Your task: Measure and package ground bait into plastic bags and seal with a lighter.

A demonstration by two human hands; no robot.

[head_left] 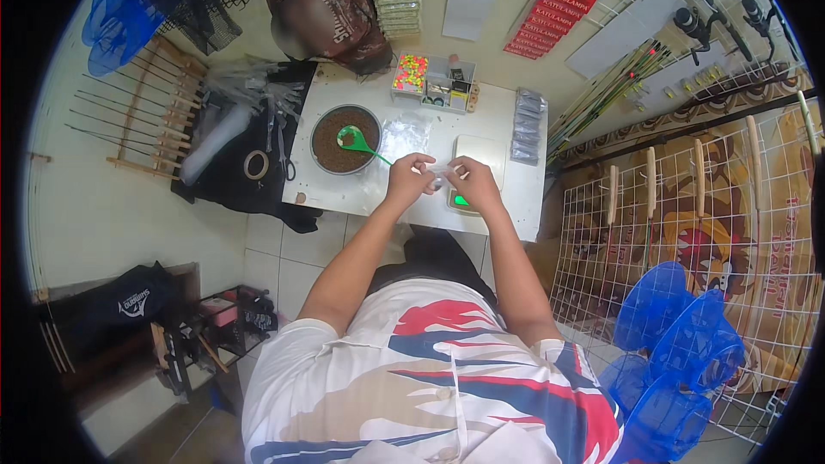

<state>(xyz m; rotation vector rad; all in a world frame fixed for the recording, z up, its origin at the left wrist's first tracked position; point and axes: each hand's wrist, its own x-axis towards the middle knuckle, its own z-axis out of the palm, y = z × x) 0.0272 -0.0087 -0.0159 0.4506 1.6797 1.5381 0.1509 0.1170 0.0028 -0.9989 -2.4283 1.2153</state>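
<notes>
Head view has us looking down at our two hands over the front of a white table [337, 196], both raised between a bowl and a scale. Our left hand [411, 179] has its fingers curled, thumb and fingertips nearly together on a small clear plastic bag [441, 170]; our right hand [474, 182] pinches the same bag from the other side, its fingers bent and almost closed. The bag sits in the narrow gap between our fingertips, and we cannot tell whether its mouth is open or whether anything is inside. To the left stands the grey bowl [342, 173], filled with brown, grainy material [328, 153]; a green spoon [355, 144] rests in it, handle pointing toward our left hand. Just behind our right hand is the pale scale [481, 151], its small display lit green. Beyond our left hand lie flat clear plastic sheets [406, 137], and dark packets [526, 125] line the table's right side.
</notes>
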